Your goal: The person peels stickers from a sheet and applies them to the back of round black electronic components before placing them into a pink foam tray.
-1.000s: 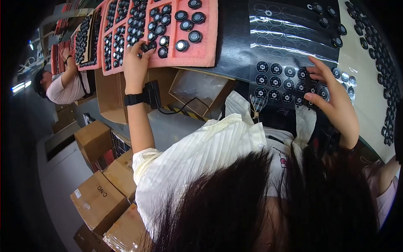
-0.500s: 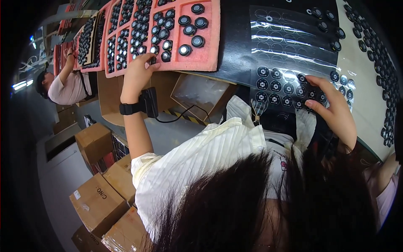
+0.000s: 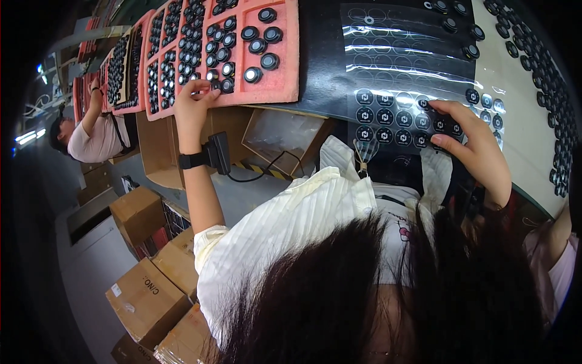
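Note:
At the near edge of a pink foam tray (image 3: 276, 91) my left hand (image 3: 193, 112) has its thumb and fingers closed together beside the small round black parts (image 3: 227, 68) with silver centres. What it pinches, if anything, is hidden by the fingers. My right hand (image 3: 479, 142) lies over a clear sheet (image 3: 373, 79) that bears rows of round black stickers (image 3: 384, 115) with a white mark. Its thumb and index finger are spread apart, with the tips on the stickers near the sheet's right side.
Loose round black parts (image 3: 449, 25) lie at the sheet's far right, and many more (image 3: 548, 103) crowd a pale surface on the right. Below the table edge stand an open carton (image 3: 285, 130) with plastic lining and several boxes (image 3: 148, 297). Another person (image 3: 97, 136) works at far left.
The whole view has shifted slightly, with the tray and sheet now further left. My left hand stays at the tray's near edge, and my right hand stays over the stickers.

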The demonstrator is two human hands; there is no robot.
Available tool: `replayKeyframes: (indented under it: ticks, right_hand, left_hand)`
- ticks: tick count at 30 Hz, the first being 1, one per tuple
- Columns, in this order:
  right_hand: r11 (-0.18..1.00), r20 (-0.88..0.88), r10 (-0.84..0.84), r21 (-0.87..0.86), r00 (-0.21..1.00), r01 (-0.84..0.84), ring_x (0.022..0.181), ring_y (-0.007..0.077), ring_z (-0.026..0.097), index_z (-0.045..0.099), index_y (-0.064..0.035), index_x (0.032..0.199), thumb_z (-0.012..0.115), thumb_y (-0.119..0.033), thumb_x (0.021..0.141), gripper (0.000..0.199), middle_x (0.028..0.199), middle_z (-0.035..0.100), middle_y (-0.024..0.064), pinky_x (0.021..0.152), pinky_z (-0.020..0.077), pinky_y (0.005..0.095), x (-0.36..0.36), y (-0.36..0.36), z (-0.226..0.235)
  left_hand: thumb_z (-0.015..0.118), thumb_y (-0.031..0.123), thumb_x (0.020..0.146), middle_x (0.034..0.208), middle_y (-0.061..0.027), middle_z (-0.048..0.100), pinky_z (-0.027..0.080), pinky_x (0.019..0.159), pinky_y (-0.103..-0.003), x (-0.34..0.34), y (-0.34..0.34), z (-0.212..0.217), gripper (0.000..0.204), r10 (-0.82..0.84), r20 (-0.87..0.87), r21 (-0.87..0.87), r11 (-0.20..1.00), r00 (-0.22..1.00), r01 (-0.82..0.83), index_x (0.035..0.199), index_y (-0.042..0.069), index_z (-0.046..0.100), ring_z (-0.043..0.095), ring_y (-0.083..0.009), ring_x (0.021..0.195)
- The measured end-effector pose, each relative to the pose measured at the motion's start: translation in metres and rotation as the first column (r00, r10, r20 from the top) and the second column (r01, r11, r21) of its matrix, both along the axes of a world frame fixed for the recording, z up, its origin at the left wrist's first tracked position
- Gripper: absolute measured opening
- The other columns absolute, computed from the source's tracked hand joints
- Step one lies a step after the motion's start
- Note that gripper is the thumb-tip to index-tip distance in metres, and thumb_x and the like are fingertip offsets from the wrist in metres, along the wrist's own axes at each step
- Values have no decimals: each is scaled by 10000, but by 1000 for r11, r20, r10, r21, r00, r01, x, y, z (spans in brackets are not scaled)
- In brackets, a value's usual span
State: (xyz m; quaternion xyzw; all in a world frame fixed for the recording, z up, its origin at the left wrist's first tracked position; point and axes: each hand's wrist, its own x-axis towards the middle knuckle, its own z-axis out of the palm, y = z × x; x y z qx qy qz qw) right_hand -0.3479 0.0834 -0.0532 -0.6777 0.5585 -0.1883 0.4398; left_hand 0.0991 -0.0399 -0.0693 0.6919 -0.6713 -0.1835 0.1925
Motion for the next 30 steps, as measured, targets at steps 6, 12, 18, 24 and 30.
replayKeyframes:
  ticks: [6,12,18,24,30]
  right_hand:
    - [1000,18,-10,8,1000,10,1040,251,513,498,-20,1155,620,-112,751,432,1124,539,134,902,368,307,-2,2,-3]
    - [1000,13,-6,2,1000,6,1034,248,516,500,-21,1152,619,-110,750,428,1123,542,128,898,370,304,-3,4,-4]
    - [1000,20,-26,13,999,26,1025,246,523,506,-23,1145,618,-108,749,419,1113,550,123,893,372,298,-2,6,-6]
    - [999,12,-31,-9,999,31,1021,250,525,510,-24,1138,618,-111,748,415,1105,554,124,891,373,298,-2,9,-6]
    - [998,-14,-29,-57,999,28,1019,254,524,511,-23,1135,623,-110,742,418,1100,556,126,887,377,301,-4,12,-11]
  left_hand:
    - [670,114,737,835,-42,600,435,588,-224,-6,0,-6,229,-13,184,-31,999,983,19,924,8,593,544,-97,656]
    - [641,117,766,784,-45,571,419,583,-222,9,1,-19,285,-29,135,-186,981,990,54,1033,30,599,520,-89,659]
    - [627,126,783,711,-27,532,394,547,-214,-10,-2,-12,305,-112,450,-221,947,886,233,1080,68,596,485,-78,610]
    - [672,180,739,617,-39,512,389,492,-259,-29,-22,-13,247,-177,58,-77,980,982,181,966,90,634,479,-122,526]
    - [658,165,763,590,20,476,345,486,-207,-31,-15,-5,220,-64,237,-63,995,969,81,954,61,625,437,-63,529]
